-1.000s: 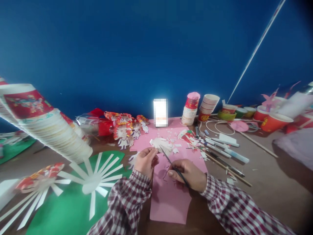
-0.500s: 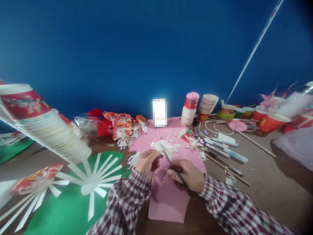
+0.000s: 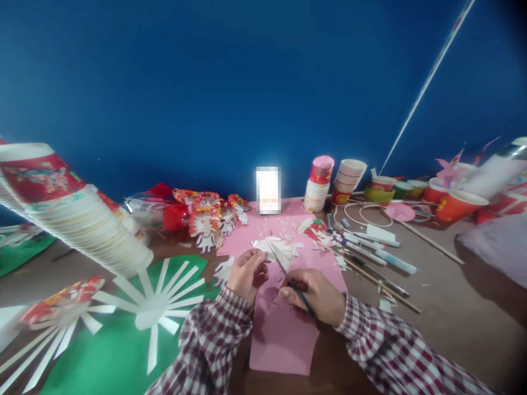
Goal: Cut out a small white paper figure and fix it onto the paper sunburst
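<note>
My left hand (image 3: 248, 276) pinches the near edge of a white paper cutout (image 3: 280, 253) with dark outlines, above the pink sheet (image 3: 284, 345). Between the thumb and fingers of my right hand (image 3: 315, 293) is a slim dark tool with a narrow pointed end (image 3: 302, 299). Its tip reaches forward and left, over the cutout; whether it touches the paper I cannot tell. Its exact kind is unclear. Small dark marks or slivers show on the pink sheet between my hands.
Leaning stacked paper cups (image 3: 94, 219) and a green sheet (image 3: 102, 351) with a white paper strip fan (image 3: 154, 307) are at left. Painted paper figures (image 3: 208, 219) lie behind my left hand. Pens (image 3: 374, 252), scraps and orange cups (image 3: 459, 206) are at right.
Both hands stay nearly in place. The tool and the white cutout keep almost the same position; the whole view shifts very slightly.
</note>
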`<control>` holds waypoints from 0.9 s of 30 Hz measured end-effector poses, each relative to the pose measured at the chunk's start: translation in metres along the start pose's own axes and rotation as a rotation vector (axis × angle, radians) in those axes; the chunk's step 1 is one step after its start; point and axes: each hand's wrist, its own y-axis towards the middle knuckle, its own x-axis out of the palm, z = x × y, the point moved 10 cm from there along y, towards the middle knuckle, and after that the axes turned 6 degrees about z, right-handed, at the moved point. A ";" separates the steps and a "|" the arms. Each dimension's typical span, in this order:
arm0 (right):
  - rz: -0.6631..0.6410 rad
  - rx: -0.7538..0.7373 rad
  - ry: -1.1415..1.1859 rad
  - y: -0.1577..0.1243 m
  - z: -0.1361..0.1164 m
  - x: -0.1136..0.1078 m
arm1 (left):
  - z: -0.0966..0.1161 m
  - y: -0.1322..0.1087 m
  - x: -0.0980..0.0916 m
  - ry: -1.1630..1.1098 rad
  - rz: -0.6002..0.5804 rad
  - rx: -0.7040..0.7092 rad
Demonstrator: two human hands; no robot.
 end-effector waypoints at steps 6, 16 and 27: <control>-0.001 -0.032 -0.040 0.000 -0.001 -0.001 | 0.002 0.002 0.002 -0.019 -0.036 0.022; 0.007 -0.063 -0.048 0.002 -0.003 -0.002 | 0.007 0.002 0.005 0.093 -0.066 0.115; 0.000 -0.078 -0.041 0.003 -0.004 -0.003 | 0.009 0.003 0.003 0.129 -0.057 0.148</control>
